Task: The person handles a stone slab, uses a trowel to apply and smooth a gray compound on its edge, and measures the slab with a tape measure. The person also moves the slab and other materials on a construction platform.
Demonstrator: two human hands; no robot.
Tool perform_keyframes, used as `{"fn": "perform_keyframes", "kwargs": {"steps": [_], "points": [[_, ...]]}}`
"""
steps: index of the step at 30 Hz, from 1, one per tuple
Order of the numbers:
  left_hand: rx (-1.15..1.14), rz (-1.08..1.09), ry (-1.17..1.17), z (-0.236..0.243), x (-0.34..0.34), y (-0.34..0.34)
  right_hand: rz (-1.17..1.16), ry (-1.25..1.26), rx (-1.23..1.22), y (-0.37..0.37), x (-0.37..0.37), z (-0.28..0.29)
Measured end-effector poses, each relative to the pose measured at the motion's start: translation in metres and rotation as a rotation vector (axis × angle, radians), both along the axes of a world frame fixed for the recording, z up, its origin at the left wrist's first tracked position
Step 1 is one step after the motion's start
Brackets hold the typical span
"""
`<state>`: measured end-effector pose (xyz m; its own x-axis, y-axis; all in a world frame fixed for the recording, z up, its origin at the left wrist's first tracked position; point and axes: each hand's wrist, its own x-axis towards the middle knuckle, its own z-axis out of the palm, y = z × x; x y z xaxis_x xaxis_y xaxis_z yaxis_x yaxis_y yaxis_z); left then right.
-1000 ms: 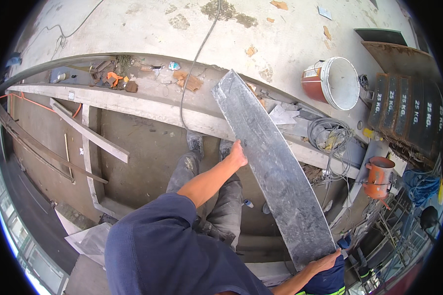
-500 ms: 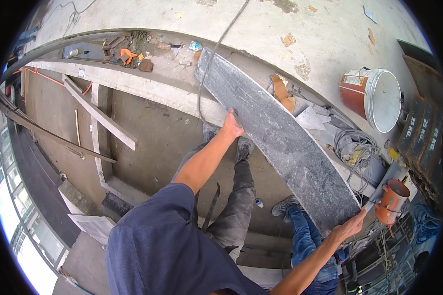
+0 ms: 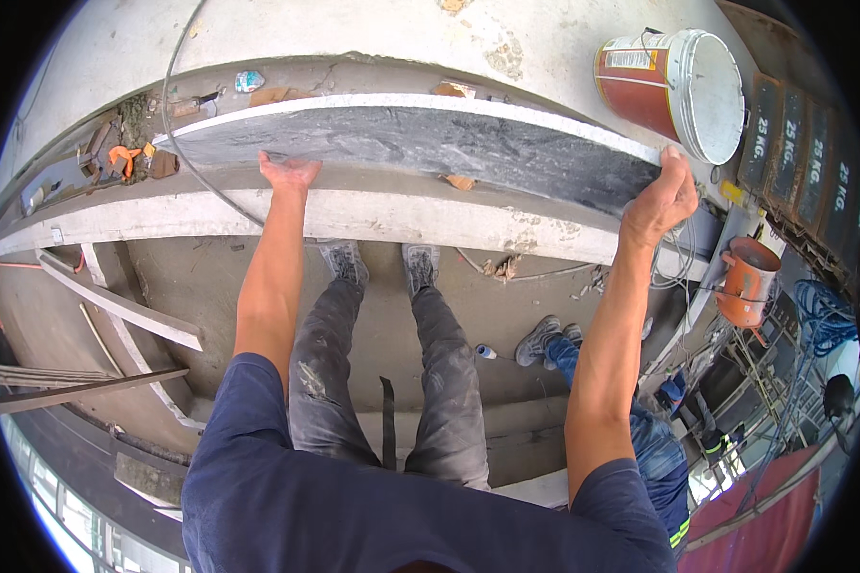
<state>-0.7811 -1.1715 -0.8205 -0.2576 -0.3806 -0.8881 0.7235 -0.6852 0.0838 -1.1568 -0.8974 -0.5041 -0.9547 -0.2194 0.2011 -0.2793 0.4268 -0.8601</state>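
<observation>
A long dark-grey stone slab [image 3: 420,138] with a rough white edge stretches from left to right in front of me, tilted so its broad face shows toward me. My left hand [image 3: 290,172] is under its lower edge, left of the middle, palm up with the thumb against the face. At the right end, my right hand [image 3: 661,199] wraps round the corner. The slab is held over a gutter-like channel behind a low concrete kerb [image 3: 420,218]. A black cable [image 3: 169,105] crosses in front of its left end.
At the right lie a white-and-red bucket [image 3: 631,86] on its side, dark stacked blocks [image 3: 801,143], an orange metal pot [image 3: 750,282] and coiled wire [image 3: 674,258]. Another person in jeans [image 3: 659,449] is close on my right. A plank [image 3: 129,304] leans at left.
The slab has swung from a diagonal to nearly level across my front, its right end moving away from me. It has tipped up, both hands still on it. My view has turned too.
</observation>
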Motion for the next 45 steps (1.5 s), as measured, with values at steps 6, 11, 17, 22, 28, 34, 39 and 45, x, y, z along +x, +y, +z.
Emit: {"fn": "perform_keyframes", "kwargs": {"steps": [6, 11, 17, 22, 28, 34, 39, 45], "points": [[0.044, -0.052, 0.03, 0.061, 0.0, -0.002, -0.093, 0.127, -0.129, -0.017, -0.03, -0.04], [-0.212, -0.427, -0.136, 0.118, 0.016, -0.044, -0.075, 0.269, 0.054, 0.026, -0.034, -0.084], [-0.185, -0.814, -0.382, 0.045, 0.006, -0.083, -0.243, 0.095, -0.052, 0.078, -0.033, -0.15], [-0.179, -0.704, -0.4, 0.015, 0.024, -0.034, -0.321, -0.198, -0.491, 0.112, -0.038, -0.222], [-0.131, -0.566, -0.356, -0.013, 0.022, 0.003, -0.429, -0.343, -0.719, 0.134, -0.056, -0.294], [-0.234, -0.482, -0.26, -0.027, 0.024, 0.017, -0.293, -0.374, -0.801, 0.125, -0.094, -0.328], [-0.212, -0.406, -0.246, -0.045, 0.008, 0.006, -0.3, -0.497, -0.875, 0.096, -0.134, -0.36], [-0.195, -0.47, -0.31, -0.072, -0.001, 0.015, -0.409, -0.634, -0.832, 0.114, -0.149, -0.416]]}}
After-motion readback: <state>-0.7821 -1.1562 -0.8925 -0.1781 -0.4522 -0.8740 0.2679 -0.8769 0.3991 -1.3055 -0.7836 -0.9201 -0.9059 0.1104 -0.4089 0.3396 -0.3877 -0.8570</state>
